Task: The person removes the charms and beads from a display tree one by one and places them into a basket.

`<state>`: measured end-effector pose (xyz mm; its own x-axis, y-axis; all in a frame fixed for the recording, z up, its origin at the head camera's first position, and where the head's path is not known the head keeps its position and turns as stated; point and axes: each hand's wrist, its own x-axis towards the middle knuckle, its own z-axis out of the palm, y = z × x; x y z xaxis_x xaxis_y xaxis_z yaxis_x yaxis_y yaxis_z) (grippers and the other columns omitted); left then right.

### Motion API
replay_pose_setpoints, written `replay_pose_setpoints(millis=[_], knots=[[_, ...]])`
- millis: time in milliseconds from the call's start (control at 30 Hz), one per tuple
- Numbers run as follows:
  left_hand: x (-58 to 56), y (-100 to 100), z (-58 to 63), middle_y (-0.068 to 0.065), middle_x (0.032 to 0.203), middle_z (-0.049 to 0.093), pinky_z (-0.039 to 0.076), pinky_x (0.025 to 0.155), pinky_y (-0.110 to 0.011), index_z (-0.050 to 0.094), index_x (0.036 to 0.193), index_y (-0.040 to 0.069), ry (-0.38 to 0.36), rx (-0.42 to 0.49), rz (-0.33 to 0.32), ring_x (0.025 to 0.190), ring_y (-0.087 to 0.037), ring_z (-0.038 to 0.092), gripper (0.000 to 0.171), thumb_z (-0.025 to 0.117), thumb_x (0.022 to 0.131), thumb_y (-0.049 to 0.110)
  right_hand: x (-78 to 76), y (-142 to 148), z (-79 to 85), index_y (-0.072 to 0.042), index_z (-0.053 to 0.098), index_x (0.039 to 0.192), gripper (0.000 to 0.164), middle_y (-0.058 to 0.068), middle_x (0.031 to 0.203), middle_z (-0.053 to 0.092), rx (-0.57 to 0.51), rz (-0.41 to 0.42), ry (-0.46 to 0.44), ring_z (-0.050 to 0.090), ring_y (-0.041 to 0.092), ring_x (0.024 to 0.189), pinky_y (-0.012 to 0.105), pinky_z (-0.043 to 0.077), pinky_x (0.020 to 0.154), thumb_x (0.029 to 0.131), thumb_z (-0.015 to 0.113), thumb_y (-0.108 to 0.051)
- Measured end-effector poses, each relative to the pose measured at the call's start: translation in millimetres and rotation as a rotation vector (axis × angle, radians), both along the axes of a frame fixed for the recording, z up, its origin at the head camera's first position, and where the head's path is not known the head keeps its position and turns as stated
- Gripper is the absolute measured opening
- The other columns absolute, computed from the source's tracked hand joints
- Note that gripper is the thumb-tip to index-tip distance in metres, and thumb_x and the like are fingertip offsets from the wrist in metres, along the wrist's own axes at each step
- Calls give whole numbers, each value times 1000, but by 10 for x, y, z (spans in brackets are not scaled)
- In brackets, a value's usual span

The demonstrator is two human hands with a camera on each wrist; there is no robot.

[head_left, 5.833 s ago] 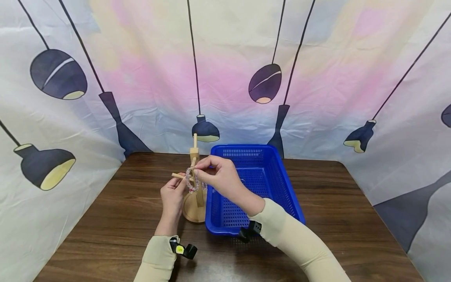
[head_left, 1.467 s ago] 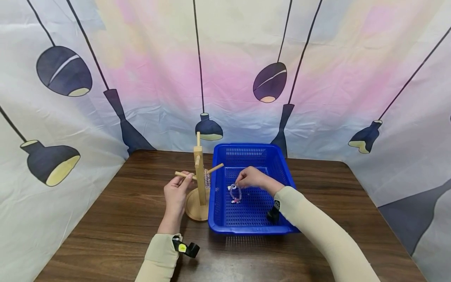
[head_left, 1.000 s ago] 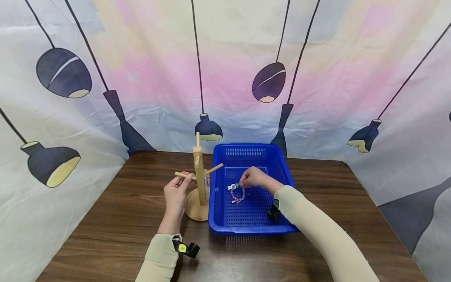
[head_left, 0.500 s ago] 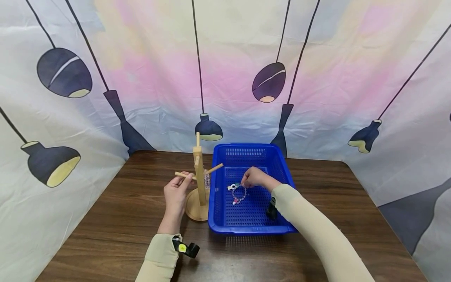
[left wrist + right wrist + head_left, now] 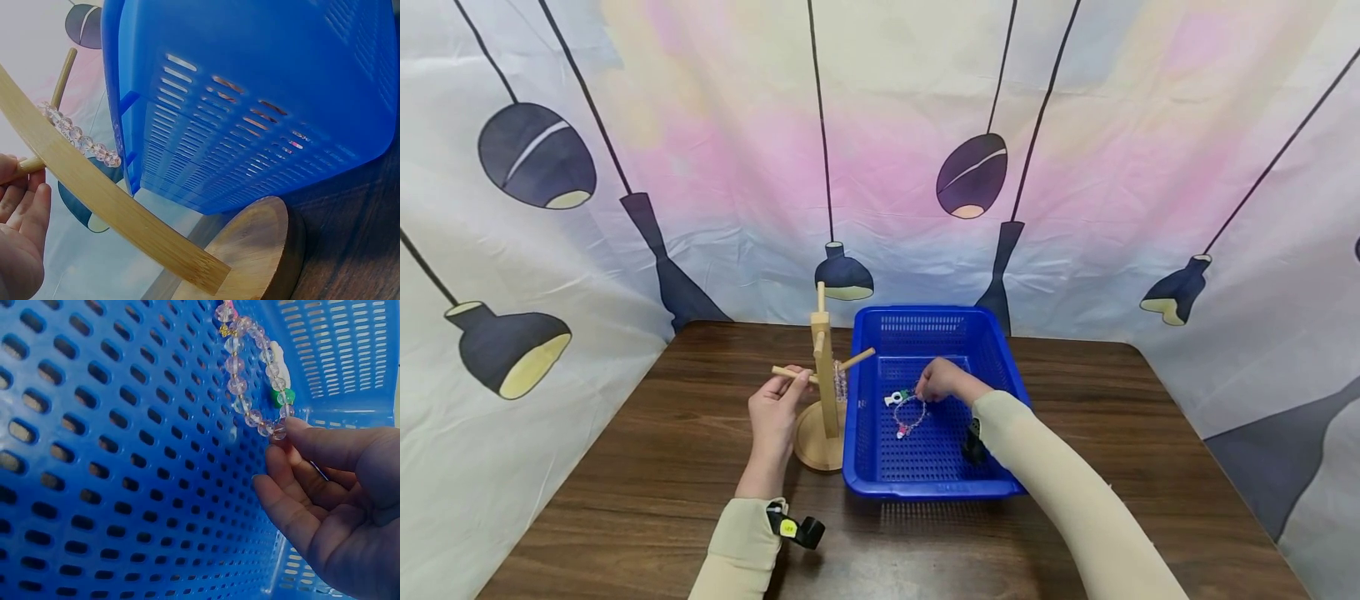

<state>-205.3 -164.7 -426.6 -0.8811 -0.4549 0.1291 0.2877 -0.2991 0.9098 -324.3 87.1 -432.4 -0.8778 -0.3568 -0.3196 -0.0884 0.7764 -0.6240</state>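
Note:
My left hand (image 5: 772, 414) grips a side peg of the wooden bracelet stand (image 5: 828, 392), which stands on a round base. On a rear peg of that stand hangs a clear beaded bracelet (image 5: 76, 134). Inside the blue plastic basket (image 5: 848, 454), my right hand (image 5: 946, 381) pinches another clear pink beaded bracelet (image 5: 897, 422) between thumb and finger at its edge. A pink and white charm (image 5: 902, 431) is on this bracelet's near side. Close behind it in the basket is a white and green piece (image 5: 895, 398); whether it belongs to another bracelet I cannot tell.
The basket stands just right of the stand on a dark wooden table (image 5: 647, 450), its perforated walls rising around my right hand. Bare pegs (image 5: 859, 357) jut from the stand. A printed curtain (image 5: 737, 167) hangs behind the table.
My right hand has gone from the stand, where it held a bracelet at a peg, into the basket. Lately its bracelet has shifted slightly right. My left hand still grips the peg.

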Motion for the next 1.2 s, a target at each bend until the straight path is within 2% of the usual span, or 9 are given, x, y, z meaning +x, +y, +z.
replay_pose_setpoints(millis=[200,333,433,567,800,900,1033,1200], knots=[[4,-1,3,12,75,73,61,66,-12,74,86,7,-2,0,-2,73,1,70,19,65,95,-8,-17,17,-24,4,78,95,8,18,102,78,4,-2,-3,74,23,89,33,67,80,93,71,0],[4,0,-3,12,75,73,61,66,-13,74,81,16,-2,-1,-1,73,1,70,28,65,95,-8,-25,12,-49,4,78,94,7,18,101,79,18,-3,0,74,22,86,31,67,78,92,72,0],[0,1,-8,12,75,73,62,66,-13,74,80,18,2,0,1,73,1,70,31,65,95,-8,-32,5,-67,4,78,93,7,17,102,79,33,-2,2,74,23,87,32,67,78,92,72,1],[-4,2,-7,12,75,73,61,66,-13,74,82,16,5,2,1,73,1,70,29,64,95,-8,-49,-6,-90,3,78,93,7,17,103,79,52,-6,6,75,24,90,32,67,78,92,72,1],[-3,6,-4,11,75,73,61,66,-13,73,91,-1,-1,3,0,73,1,69,11,65,95,-8,-67,-23,-120,3,79,90,6,16,99,79,79,-14,20,72,18,80,28,65,73,90,73,1],[5,9,0,11,75,73,61,66,-13,73,92,-1,-9,-1,-7,72,1,69,10,65,95,-7,-65,-24,-126,2,79,90,6,15,99,79,91,-14,25,71,17,79,28,65,72,91,73,0],[14,6,6,12,75,73,61,67,-13,73,89,6,-23,0,-19,72,1,69,16,65,96,-6,-55,-27,-133,1,79,92,6,15,100,79,104,-10,35,72,18,81,28,65,73,92,73,-1],[12,5,14,12,74,74,61,65,-13,73,90,4,-21,-3,-16,70,1,68,15,64,96,-7,-29,-32,-133,-1,80,92,8,14,100,79,102,-6,51,71,18,81,29,64,74,94,72,-3]])
